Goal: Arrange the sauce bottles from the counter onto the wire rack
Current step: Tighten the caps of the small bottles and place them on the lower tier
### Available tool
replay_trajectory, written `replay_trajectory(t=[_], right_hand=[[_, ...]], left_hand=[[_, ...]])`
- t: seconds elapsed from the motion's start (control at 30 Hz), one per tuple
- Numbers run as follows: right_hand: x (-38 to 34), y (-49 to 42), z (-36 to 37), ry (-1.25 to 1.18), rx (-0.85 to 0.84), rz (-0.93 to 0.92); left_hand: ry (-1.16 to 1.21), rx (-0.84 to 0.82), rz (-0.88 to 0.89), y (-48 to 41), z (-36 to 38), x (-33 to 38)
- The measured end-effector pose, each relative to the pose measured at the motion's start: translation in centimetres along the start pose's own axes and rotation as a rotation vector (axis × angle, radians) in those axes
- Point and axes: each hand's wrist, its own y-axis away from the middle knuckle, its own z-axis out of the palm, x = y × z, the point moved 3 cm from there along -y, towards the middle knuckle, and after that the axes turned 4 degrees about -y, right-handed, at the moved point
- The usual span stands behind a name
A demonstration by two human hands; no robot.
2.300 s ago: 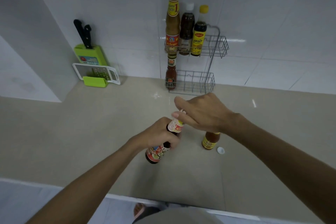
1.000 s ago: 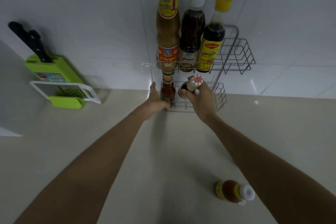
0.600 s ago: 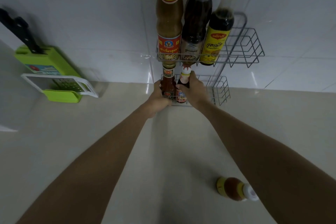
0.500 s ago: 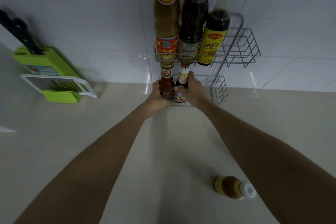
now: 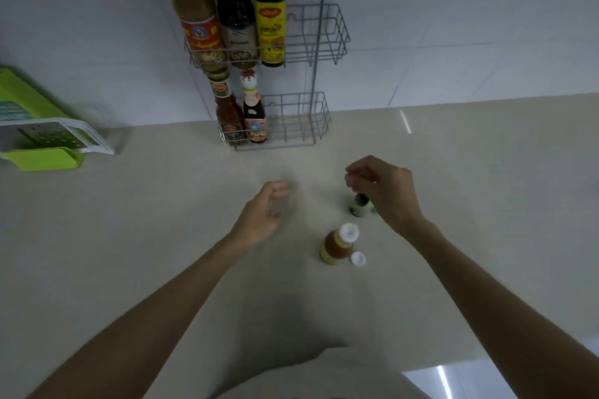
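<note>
The wire rack (image 5: 319,42) hangs on the tiled wall with three tall sauce bottles (image 5: 233,10) in its upper basket. In the lower basket stand a red chilli bottle (image 5: 228,113) and a dark bottle with a white cap (image 5: 254,110). On the counter an orange sauce bottle (image 5: 337,244) stands with a loose white cap (image 5: 358,258) beside it. A small dark bottle (image 5: 359,204) stands just under my right hand (image 5: 385,191), whose fingers curl loosely above it without gripping. My left hand (image 5: 264,212) hovers open over the counter, holding nothing.
A green knife block with a white grater (image 5: 42,136) sits at the left against the wall. The beige counter (image 5: 162,220) stretches to a front edge near my body. The right halves of both rack baskets hold nothing.
Both hands have let go of the white-capped bottle, left standing in the lower basket, and pulled back toward me. My right hand is now over the small dark bottle.
</note>
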Motion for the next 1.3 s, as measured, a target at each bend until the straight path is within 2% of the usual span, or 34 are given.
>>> replay_trajectory(t=[0.1, 0.17, 0.23, 0.33, 0.43, 0.5, 0.6, 0.67, 0.7, 0.8, 0.97, 1.07, 1.2, 1.3], right_hand=[[4.1, 5.1, -0.6, 0.235, -0.059, 0.006], [6.6, 7.7, 0.3, 0.398, -0.218, 0.018], [8.3, 9.8, 1.6, 0.45, -0.358, -0.071], [10.3, 11.7, 3.2, 0.539, -0.468, -0.218], [11.4, 11.8, 3.5, 0.696, -0.499, -0.203], [9.9, 10.8, 2.9, 0.48, -0.307, -0.108], [5.8, 8.4, 0.8, -0.266, 0.152, 0.158], [2.6, 6.8, 0.4, -0.692, 0.217, 0.229], [1.3, 6.3, 0.4, -0.739, 0.202, 0.21], [-1.0, 5.8, 1.0, -0.617, 0.14, 0.103], [-1.4, 5.5, 1.1, -0.635, 0.102, 0.045], [-1.6, 4.3, 0.1, -0.615, -0.076, 0.007], [-2.1, 2.9, -1.7, -0.459, -0.299, 0.0], [-3.8, 2.4, -2.8, -0.408, -0.466, -0.082]], left_hand=[[-0.075, -0.209, 0.046, 2.3, 4.7, 0.0], [-0.123, -0.271, 0.086, 3.0, 6.7, 0.6], [-0.108, -0.312, 0.135, 3.5, 8.2, 1.6], [-0.112, -0.273, 0.118, 3.8, 9.7, 2.4], [-0.092, -0.154, 0.101, 4.1, 10.3, 2.6], [-0.093, -0.094, 0.111, 4.4, 10.3, 2.8], [-0.118, 0.018, 0.089, 4.8, 9.7, 2.9], [-0.096, 0.05, 0.013, 4.8, 9.0, 3.3], [-0.082, 0.04, -0.011, 4.7, 8.7, 3.7], [-0.033, -0.014, -0.034, 4.5, 7.7, 4.9], [-0.028, -0.134, -0.036, 4.7, 5.9, 5.9], [0.003, -0.232, -0.069, 4.9, 5.0, 6.0], [0.094, -0.498, -0.049, 5.6, 3.7, 7.0], [0.178, -0.653, -0.011, 6.2, 3.0, 8.4]])
